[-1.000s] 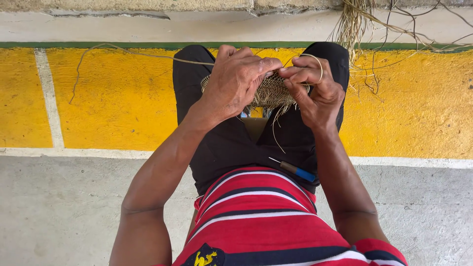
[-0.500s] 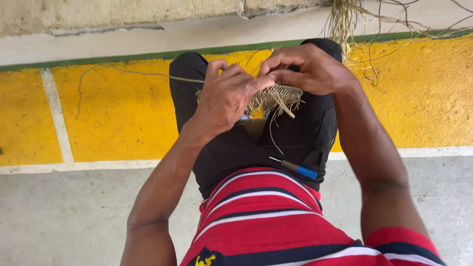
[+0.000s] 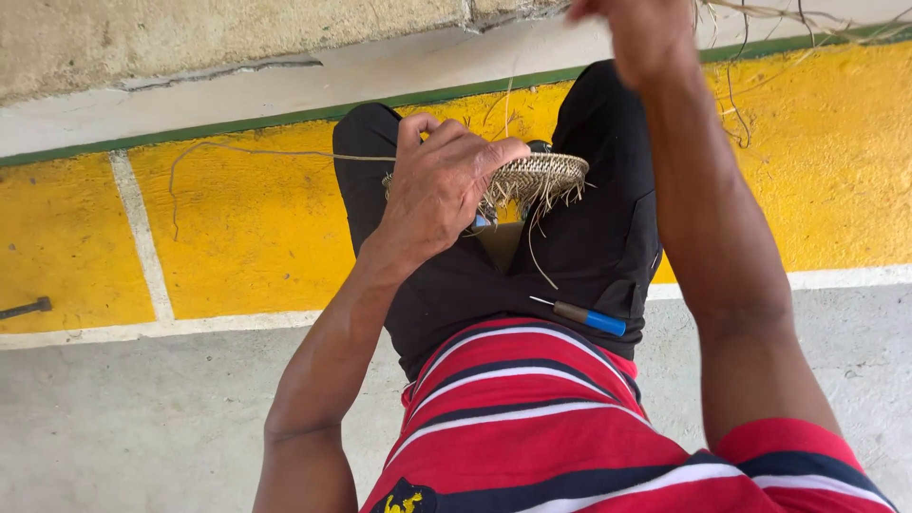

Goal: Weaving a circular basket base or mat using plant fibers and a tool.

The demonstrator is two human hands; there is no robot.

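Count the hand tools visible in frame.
2: a blue-handled awl lying on the lap, and a dark tool on the yellow floor at far left. More may be hidden.

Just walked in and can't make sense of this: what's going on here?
A seated person is weaving. The left hand grips a small round woven straw piece over the lap, loose fibres hanging from it. The right hand is raised high at the frame's top edge, near loose straw strands. A blue-handled tool lies on the lap.
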